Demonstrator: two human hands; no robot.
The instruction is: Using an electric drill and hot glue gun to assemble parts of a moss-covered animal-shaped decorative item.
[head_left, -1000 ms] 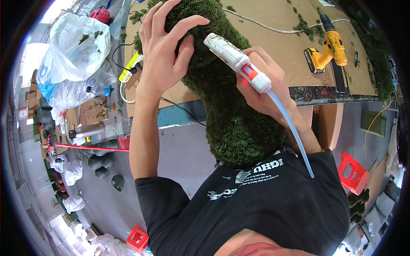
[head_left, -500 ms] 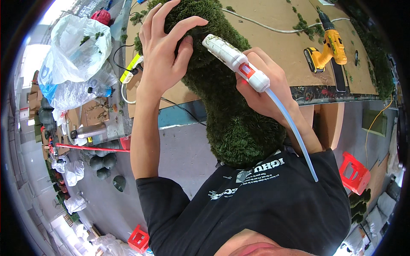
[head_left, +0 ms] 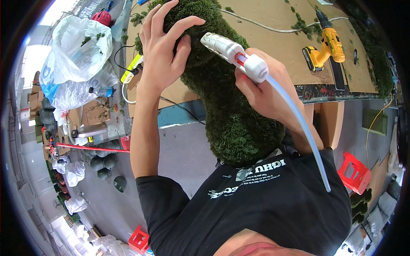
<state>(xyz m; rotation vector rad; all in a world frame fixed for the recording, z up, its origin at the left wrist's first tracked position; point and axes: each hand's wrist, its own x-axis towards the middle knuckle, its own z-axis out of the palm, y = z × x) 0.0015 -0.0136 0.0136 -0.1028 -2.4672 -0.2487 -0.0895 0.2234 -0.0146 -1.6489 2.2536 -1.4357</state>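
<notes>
A long rounded form covered in dark green artificial moss (head_left: 230, 111) leans from the brown workbench (head_left: 273, 17) down against my black shirt. My left hand (head_left: 164, 51) lies spread on its upper part, fingers apart and pressing the moss. My right hand (head_left: 269, 91) grips a white glue gun (head_left: 232, 53) with a red trigger, its nozzle against the moss beside my left fingers. A translucent glue stick (head_left: 299, 123) sticks out of the back of the gun toward my chest.
A yellow cordless drill (head_left: 326, 45) lies on the bench at the right among moss scraps, with a white cable (head_left: 265, 26) behind. Clear plastic bags (head_left: 74, 51) and clutter stand at left. Red plastic stools (head_left: 356, 170) sit on the grey floor.
The glue gun's tip has shifted slightly to the left along the moss toward my left hand. My left hand stays pressed in the same place.
</notes>
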